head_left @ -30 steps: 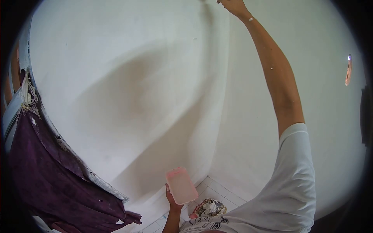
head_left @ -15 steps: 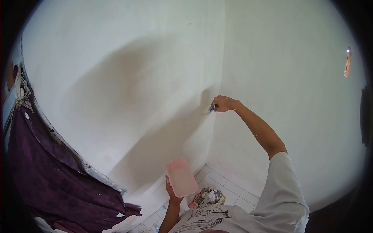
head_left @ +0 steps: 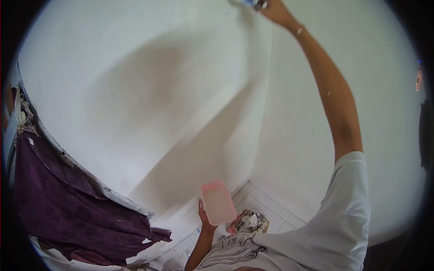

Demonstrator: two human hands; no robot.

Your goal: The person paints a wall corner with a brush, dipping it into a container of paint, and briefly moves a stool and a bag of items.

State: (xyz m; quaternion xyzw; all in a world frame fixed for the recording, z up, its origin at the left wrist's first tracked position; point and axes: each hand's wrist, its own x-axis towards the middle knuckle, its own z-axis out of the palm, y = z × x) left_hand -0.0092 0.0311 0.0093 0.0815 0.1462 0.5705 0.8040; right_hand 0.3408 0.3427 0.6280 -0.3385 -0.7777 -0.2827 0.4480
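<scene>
My right hand [head_left: 273, 10] is raised to the top of the view at the corner where two white walls meet. It grips a small brush [head_left: 244, 2] whose blue-handled tip shows at the frame's upper edge, against the wall. My left hand [head_left: 204, 216] is low in the view and holds up a pink plastic container [head_left: 218, 201] from below. My arm in a white short sleeve stretches up along the right wall.
A purple cloth [head_left: 68, 207] hangs over a paint-spattered frame [head_left: 90, 178] at the left. White floor tiles [head_left: 266, 212] show at the bottom of the corner, with a patterned cloth [head_left: 249, 221] lying on them. A small round fitting [head_left: 418, 77] sits on the right wall.
My right hand went from the top of the corner down to mid-height, then back up to the top with the brush. The pink container stayed nearly still.
</scene>
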